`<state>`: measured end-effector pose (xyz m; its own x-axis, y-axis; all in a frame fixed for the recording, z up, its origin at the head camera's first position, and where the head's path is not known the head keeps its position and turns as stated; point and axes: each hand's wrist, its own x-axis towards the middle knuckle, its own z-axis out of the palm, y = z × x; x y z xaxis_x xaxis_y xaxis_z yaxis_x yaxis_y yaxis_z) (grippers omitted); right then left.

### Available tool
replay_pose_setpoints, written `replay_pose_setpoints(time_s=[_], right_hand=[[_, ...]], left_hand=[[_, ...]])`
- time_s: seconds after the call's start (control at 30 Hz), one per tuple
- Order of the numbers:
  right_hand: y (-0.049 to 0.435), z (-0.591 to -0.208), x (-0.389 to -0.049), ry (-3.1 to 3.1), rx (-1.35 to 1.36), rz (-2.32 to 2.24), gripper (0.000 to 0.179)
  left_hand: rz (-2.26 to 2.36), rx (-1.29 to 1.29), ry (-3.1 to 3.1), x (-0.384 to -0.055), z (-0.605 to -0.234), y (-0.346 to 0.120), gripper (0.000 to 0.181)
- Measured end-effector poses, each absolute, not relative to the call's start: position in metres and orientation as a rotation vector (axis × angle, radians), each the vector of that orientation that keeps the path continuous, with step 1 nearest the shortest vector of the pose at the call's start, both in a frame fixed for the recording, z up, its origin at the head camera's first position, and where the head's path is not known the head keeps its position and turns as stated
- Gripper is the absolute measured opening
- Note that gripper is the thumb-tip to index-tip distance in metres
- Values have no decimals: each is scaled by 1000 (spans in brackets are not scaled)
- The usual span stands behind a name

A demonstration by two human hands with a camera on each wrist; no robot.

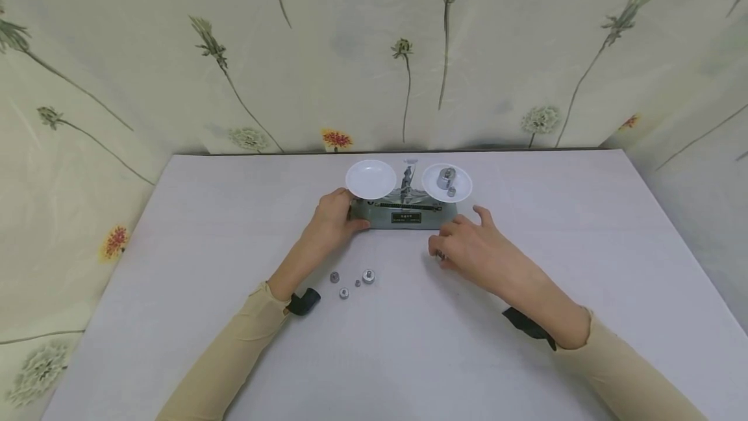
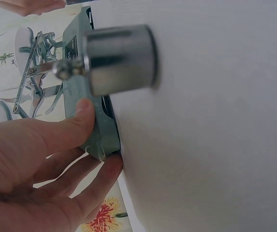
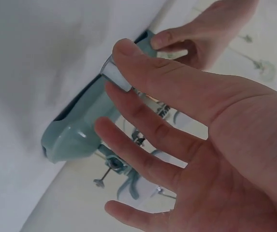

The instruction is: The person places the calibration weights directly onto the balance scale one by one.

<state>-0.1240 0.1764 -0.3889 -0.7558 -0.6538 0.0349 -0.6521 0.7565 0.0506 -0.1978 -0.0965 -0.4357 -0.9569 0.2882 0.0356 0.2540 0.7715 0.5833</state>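
While one weight (image 3: 115, 76) in the right hand (image 1: 476, 252), four tabletop weights (image 1: 369, 277).

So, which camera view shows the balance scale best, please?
The head view: the scale shows both pans from above. In the left wrist view a weight partly hides it; in the right, the right hand does.

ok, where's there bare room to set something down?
Bare: table right of the right hand, left of the left hand, between the sleeves; also left pan. Crowded: right pan, holding weights; table around four loose weights.
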Motion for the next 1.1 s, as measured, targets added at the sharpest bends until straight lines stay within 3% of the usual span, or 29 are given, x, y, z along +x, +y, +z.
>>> replay_pose_setpoints(time_s=[1.1], right_hand=[[184, -351, -123, -2835, 982, 5, 24]], left_hand=[[941, 430, 2895, -196, -434, -96, 60]])
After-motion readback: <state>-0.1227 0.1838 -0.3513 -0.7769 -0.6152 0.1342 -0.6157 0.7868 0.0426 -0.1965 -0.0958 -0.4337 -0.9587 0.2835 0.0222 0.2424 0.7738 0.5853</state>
